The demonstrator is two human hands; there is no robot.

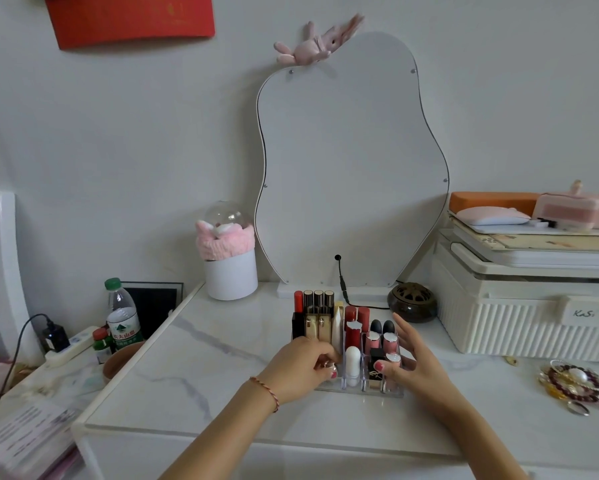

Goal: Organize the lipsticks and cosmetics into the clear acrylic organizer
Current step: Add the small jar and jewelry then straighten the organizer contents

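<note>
Low at frame centre, my left hand (303, 365) pinches a small item at the organizer (360, 391) — right hand (407, 362) spread, steadying — seat it upright.

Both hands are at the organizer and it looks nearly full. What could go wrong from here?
1. The left hand pinches a small item at the front-left of the clear organizer; tall gold tubes stand right behind and could be knocked over.
2. The right hand touches the front-right lipsticks; a push might slide the organizer on the marble top.
3. The black cable behind could snag back-row tubes.
</note>
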